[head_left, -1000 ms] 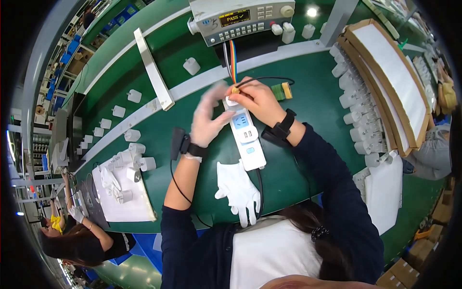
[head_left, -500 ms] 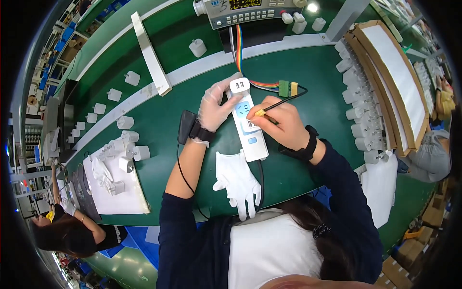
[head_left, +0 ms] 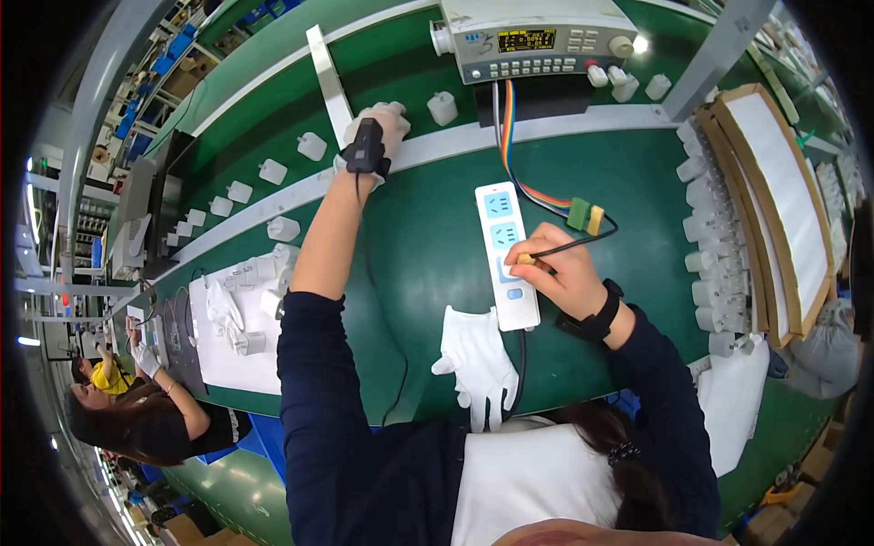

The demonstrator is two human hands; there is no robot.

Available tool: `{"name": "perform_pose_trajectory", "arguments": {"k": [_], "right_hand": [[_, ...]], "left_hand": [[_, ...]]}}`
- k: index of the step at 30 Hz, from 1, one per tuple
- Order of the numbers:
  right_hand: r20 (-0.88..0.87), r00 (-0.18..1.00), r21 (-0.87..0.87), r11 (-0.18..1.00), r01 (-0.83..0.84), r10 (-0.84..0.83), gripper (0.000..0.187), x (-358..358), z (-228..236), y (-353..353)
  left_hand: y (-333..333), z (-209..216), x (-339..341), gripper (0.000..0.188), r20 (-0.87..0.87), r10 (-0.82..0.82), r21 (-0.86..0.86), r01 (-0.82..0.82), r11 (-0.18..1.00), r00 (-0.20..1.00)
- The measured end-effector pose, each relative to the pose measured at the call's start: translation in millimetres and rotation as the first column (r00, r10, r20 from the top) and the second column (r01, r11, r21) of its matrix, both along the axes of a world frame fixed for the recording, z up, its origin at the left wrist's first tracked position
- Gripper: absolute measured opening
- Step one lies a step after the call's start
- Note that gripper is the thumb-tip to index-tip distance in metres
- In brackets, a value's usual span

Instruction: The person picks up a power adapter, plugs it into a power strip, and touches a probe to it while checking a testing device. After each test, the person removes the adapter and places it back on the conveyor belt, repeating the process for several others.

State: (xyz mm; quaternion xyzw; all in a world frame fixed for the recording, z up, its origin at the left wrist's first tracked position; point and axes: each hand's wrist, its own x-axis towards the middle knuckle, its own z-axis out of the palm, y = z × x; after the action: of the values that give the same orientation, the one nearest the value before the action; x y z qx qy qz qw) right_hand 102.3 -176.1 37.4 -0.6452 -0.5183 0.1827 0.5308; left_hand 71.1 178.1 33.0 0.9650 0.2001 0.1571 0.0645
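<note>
Two hands work apart at a green bench [head_left: 428, 273]: the right hand [head_left: 564, 278] pinches a yellow-tipped test probe [head_left: 528, 259] against a white power strip [head_left: 506, 255], while the gloved left hand [head_left: 378, 127] stretches far forward to the bench's grey rail, near a small white adapter [head_left: 442, 107]; whether its fingers are spread or closed on anything cannot be told from this angle. The probe sits at the third of the strip's blue-marked sockets, counted from the far end, which suggests testing is well along, with little but the near end of the strip left. The strip lies flat just right of centre, its long axis running away from the person, cable end toward the body, far end pointing at a bench-top tester [head_left: 537, 41]. A spare white glove [head_left: 475, 364] lies just beside the strip's near end.
</note>
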Motion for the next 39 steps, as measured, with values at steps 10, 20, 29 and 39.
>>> {"name": "perform_pose_trajectory", "arguments": {"k": [10, 20, 29, 39], "right_hand": [[-0.071, 0.998, -0.020, 1.000, 0.000, -0.002, 0.014, 4, -2, -2], [-0.027, 1.000, 0.071, 0.997, 0.009, -0.007, 0.014, 6, -10, 0], [-0.013, 1.000, 0.071, 0.997, 0.003, -0.002, 0.014, 1, -9, 3], [-0.022, 1.000, 0.102, 0.995, -0.004, 0.007, 0.015, 2, -10, 2]], "left_hand": [[88, -8, -45, 0.027, -0.501, 0.374, 0.479, -0.109, 0.871, 0.780], [-44, 22, -54, 0.046, 0.416, 0.104, -0.794, 0.305, 0.525, 0.903], [-153, 1, -37, 0.043, 0.304, -0.083, -0.804, 0.302, 0.512, 0.949], [-156, -9, -47, 0.051, 0.371, -0.353, -0.150, 0.431, 0.890, 0.859]]}}
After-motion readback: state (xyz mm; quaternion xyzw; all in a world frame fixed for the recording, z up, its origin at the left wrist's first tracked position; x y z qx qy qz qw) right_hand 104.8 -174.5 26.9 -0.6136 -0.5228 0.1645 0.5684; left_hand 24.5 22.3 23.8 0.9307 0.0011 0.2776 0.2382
